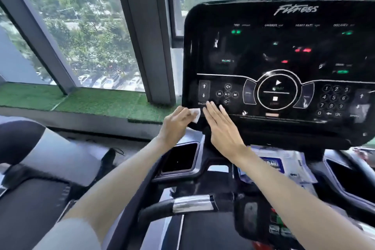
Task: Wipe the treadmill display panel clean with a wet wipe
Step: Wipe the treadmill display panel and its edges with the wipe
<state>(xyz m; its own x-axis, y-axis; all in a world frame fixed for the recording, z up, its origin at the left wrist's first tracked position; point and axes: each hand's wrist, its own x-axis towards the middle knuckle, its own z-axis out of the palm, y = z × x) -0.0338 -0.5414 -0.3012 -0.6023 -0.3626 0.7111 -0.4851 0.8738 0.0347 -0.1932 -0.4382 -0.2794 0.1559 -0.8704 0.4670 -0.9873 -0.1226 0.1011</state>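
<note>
The black glossy treadmill display panel (284, 50) fills the upper right, with lit indicators, a round start/stop control and a number pad. My left hand (175, 125) is at the panel's lower left corner, shut on a small white wet wipe (195, 114) that touches the panel's edge. My right hand (222, 128) lies flat beside it with its fingers straight. Its fingertips rest on the panel just under the incline arrows.
A pack of wet wipes (280, 165) lies on the console tray below the panel. A dark cup holder (180, 158) sits at the left, and a handlebar with a silver sensor band (192, 203) is nearer to me. Large windows and a green turf ledge (81, 99) lie to the left.
</note>
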